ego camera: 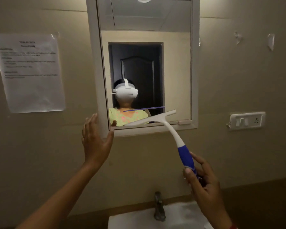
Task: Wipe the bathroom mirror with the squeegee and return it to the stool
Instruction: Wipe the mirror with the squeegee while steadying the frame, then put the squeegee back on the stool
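Holding the squeegee (pixel 168 129) by the blue end of its handle, the right hand (pixel 203 180) has its thumb pressed on the front of the grip and its fingers curled behind it. The white neck of the tool slants up and to the left from that hand, and the long white blade head lies tilted across the bottom edge of the mirror (pixel 177 71), its right tip higher than its left. The blade sits at the glass, just above the lower frame rail; whether it presses flat or only hovers cannot be told for sure. A thin blue line of its reflection shows just above it in the glass.

The left hand (pixel 96 139) is raised flat with fingers spread, palm toward the wall, at the bottom left corner of the mirror frame, gripping nothing. Its thumb lies over the frame's lower rail.

Below, a white sink (pixel 135 219) with a metal tap (pixel 159 206) stands against the wall. A printed sheet of paper (pixel 30 72) is taped to the wall left of the mirror, and a white switch plate (pixel 247 120) sits to the right, near the mirror's lower corner.
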{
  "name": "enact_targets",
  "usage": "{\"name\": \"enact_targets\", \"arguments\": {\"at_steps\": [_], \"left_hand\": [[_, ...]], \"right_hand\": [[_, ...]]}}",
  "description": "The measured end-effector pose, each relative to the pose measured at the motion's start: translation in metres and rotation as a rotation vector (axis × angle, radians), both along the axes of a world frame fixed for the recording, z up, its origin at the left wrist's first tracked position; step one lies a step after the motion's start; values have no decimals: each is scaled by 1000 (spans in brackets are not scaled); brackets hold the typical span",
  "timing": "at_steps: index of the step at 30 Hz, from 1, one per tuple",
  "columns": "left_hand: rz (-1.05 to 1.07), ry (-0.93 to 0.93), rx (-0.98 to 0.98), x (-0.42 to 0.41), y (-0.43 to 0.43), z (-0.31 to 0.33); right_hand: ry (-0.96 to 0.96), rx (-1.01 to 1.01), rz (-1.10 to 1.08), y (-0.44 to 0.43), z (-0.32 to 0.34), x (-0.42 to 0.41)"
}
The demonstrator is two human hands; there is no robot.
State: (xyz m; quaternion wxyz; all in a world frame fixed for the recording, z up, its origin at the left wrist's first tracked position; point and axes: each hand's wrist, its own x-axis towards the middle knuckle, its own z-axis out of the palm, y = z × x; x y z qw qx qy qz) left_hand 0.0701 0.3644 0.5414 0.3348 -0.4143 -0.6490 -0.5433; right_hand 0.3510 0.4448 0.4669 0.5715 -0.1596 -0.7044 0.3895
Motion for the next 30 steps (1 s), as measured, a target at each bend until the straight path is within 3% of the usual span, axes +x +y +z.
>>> {"name": "enact_targets", "arguments": {"at_steps": [14,21,30], "left_hand": [[-151,-436,-307,44,-42,-152],[-45,-648,-472,48,-79,-220],[177,-840,-513,57,-159,-284]], "right_hand": [[-313,-229,76,-8,-66,53],[-363,-465,194,-23,-114,44],[-602,-510,340,-49,-167,1]]}}
